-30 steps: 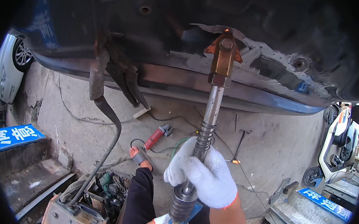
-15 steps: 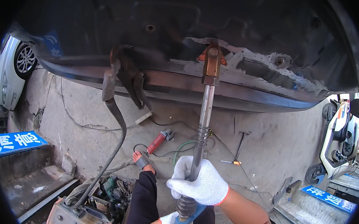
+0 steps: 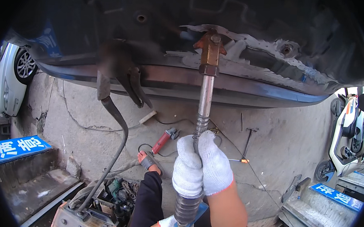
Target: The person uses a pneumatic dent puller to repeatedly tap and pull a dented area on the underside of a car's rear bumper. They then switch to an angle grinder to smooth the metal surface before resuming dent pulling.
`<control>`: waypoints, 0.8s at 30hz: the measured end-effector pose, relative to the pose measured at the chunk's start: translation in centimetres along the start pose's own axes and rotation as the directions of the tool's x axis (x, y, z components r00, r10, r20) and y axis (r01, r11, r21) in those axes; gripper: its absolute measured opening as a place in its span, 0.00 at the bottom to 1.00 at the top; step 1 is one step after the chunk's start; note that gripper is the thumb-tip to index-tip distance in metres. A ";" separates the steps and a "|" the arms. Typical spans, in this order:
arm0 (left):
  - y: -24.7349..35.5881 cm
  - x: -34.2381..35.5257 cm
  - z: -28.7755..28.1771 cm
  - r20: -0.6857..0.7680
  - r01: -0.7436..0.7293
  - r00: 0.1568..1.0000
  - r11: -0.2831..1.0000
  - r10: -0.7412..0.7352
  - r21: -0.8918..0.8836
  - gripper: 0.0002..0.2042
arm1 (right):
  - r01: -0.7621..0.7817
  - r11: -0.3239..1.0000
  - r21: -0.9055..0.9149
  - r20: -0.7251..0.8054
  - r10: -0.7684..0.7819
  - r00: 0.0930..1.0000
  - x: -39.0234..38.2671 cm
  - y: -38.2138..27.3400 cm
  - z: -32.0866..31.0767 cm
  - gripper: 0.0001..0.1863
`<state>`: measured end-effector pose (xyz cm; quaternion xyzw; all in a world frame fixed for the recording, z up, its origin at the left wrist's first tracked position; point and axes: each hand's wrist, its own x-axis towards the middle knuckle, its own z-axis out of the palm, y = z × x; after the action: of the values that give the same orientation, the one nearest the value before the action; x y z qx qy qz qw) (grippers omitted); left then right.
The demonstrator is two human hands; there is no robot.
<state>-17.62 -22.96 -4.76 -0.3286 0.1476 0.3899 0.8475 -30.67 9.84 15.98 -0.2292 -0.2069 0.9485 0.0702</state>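
A slide-hammer dent puller [image 3: 206,96] stretches from my hands up to a dark car panel [image 3: 161,40]. Its brass-coloured head [image 3: 210,56] meets the panel beside bare, scraped metal [image 3: 241,54]. My right hand [image 3: 204,163], in a white knit glove, is closed round the shaft just below the spring coil and above a dark ribbed grip [image 3: 186,208]. Lower down, my gloved left hand [image 3: 168,225] is at the blue handle [image 3: 193,222]; its fingers are mostly hidden beneath. Left of the puller, a dark clamp [image 3: 131,84] with a thick cable [image 3: 123,139] hangs at the panel.
On the concrete lie a red angle grinder [image 3: 162,142], a T-shaped tool [image 3: 247,141] and an orange-handled screwdriver [image 3: 244,161]. A box-shaped machine [image 3: 79,222] and a pile of tools [image 3: 119,195] stand at lower left. Steps, a white car [image 3: 13,78] and a scooter [image 3: 343,137] flank the area.
My right hand has shifted a little up the shaft, and its fingers now wrap over the front. The view has moved slightly; the puller's head remains at the panel.
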 end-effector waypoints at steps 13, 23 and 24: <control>4.3 0.8 -0.3 -0.070 0.085 0.993 0.987 -0.095 -0.133 0.16 | 0.070 0.996 0.052 -0.110 -0.064 0.992 0.3 3.3 -1.2 0.13; 5.1 4.2 -0.7 -0.061 0.080 0.994 0.990 -0.088 -0.117 0.15 | 0.139 0.986 0.087 -0.223 -0.117 0.968 -4.6 6.5 -7.9 0.07; 5.0 4.3 -0.8 -0.060 0.077 0.995 0.990 -0.084 -0.117 0.15 | 0.153 0.980 0.123 -0.193 -0.127 0.973 -4.6 6.6 -8.4 0.07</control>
<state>-18.63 -18.70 -9.77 -0.3949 0.1391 0.3522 0.8370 -22.96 5.85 8.18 -0.2954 -0.1494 0.9279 0.1716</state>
